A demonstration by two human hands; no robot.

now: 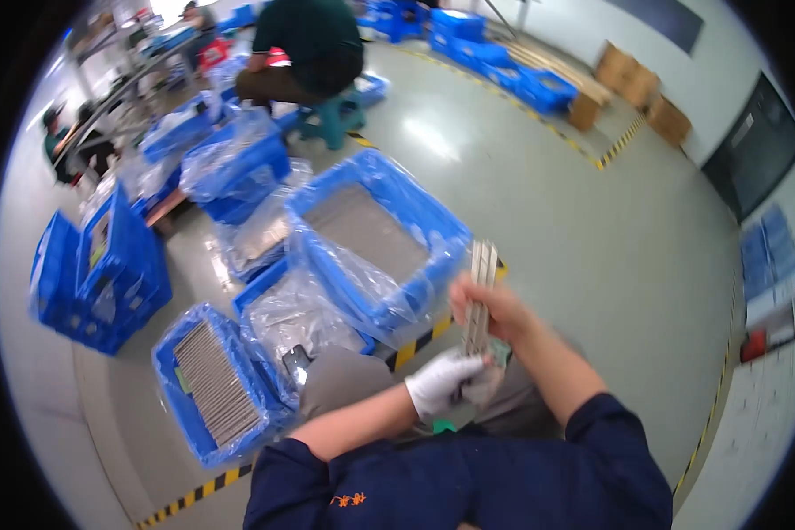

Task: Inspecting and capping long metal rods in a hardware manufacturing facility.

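Note:
My right hand [495, 305], bare, is wrapped round the middle of a bundle of thin grey metal strips [483, 258], held upright and slightly tilted over my lap. My left hand [440, 382] wears a white glove and is closed at the bundle's lower end. Its fingers are blurred, and a small pale-green piece [501, 352] shows beside them; I cannot tell what it is. To the left, a blue crate [208, 455] lined with clear plastic holds a row of similar grey strips [216, 384]. Ahead, a larger lined blue crate [455, 225] contains a flat grey mass of closely packed pieces.
A dark phone [296, 362] lies on plastic film [300, 309] over another crate. Stacked blue crates [141, 274] stand farther left. A person [309, 53] sits on a green stool [334, 124] ahead. Yellow-black tape [420, 343] runs along the floor; cardboard boxes [627, 75] are at the far wall.

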